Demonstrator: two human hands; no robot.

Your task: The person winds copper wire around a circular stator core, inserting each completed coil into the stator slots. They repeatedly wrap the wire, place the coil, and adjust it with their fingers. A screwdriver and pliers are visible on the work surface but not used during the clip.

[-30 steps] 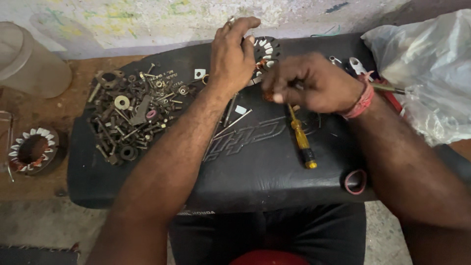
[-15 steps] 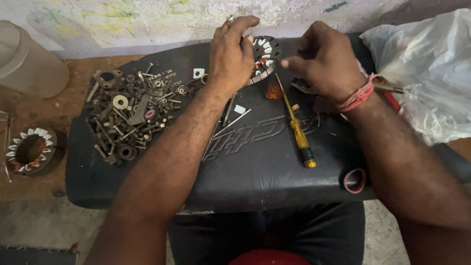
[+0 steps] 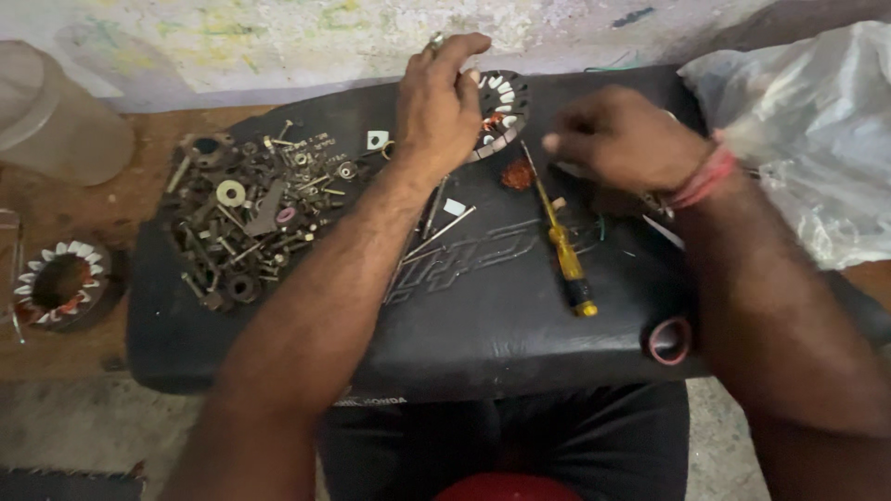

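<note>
Moved: your right hand shifted rightward, off the stator
Left hand: grasping the stator
Right hand: loosely curled, holding nothing visible
Screwdriver: just below your right hand

Matt black leather seat, dull metal bolts, crinkled plastic bag.
</note>
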